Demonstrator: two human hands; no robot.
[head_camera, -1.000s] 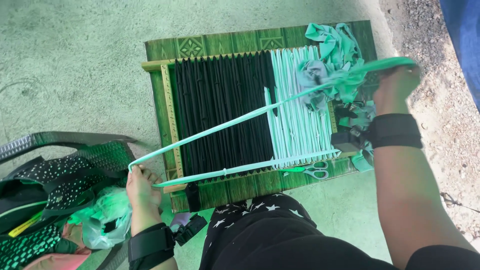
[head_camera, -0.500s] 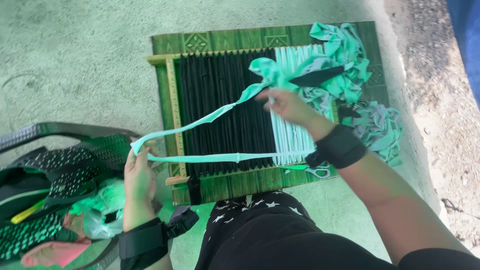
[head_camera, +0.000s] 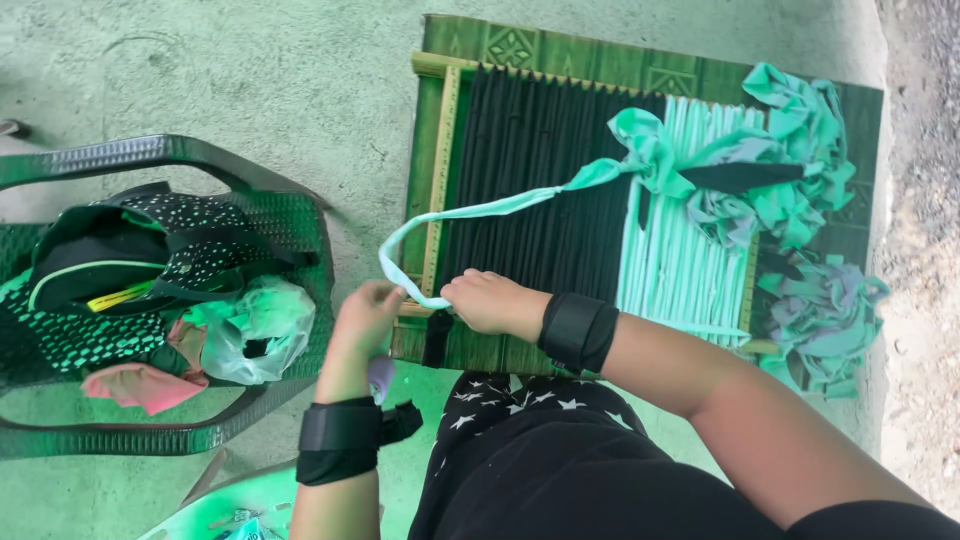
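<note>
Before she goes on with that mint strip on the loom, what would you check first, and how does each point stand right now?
1. Both hands on the strip: ok. The left hand and right hand meet at the strip by the near left corner of the frame.
2. Strip free along its run: ok. It crosses over the black strands up to the knot.
3. Strip flat: not ok, it twists near the knot.
4. Strip hooked on a frame peg: cannot tell, the hands hide it.
5. Spare scraps within reach: ok, piled at the frame's right.
6. Scissors in view: not ok, none show.
</note>
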